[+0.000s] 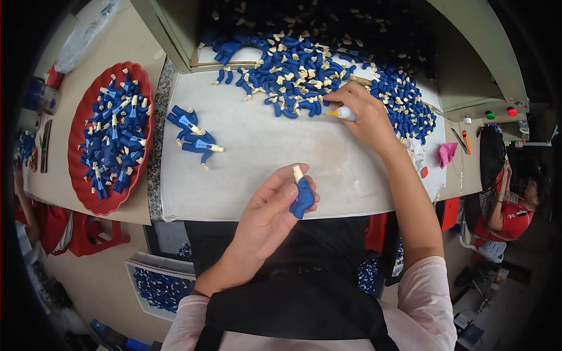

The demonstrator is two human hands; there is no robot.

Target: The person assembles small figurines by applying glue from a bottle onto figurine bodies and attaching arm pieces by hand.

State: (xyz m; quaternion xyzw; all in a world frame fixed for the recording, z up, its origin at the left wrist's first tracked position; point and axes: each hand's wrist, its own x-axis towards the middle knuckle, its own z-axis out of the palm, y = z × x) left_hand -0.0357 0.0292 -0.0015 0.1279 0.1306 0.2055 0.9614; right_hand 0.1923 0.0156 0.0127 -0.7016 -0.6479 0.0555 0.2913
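Observation:
My left hand [266, 213] is closed around a small blue figurine body [302, 199] with a cream neck peg pointing up, held above the near edge of the white work surface [252, 146]. In my right hand [366, 114] is a small white squeeze bottle [348, 113] with a yellow tip pointing left. The fingertips of that hand reach the edge of a pile of blue figurine arms [293, 73] with cream hands; whether they pinch one I cannot tell. Two figurines with an arm attached, a farther one [185, 120] and a nearer one [201, 143], lie at the left of the surface.
A red scalloped tray [79, 169] heaped with blue figurines stands at the left. More arms [404, 99] spread to the right, beneath a shelf frame [474, 35]. A pink cloth [448, 153] lies far right. Below left sits a white bin [140, 295]. Another person [509, 210] is at right.

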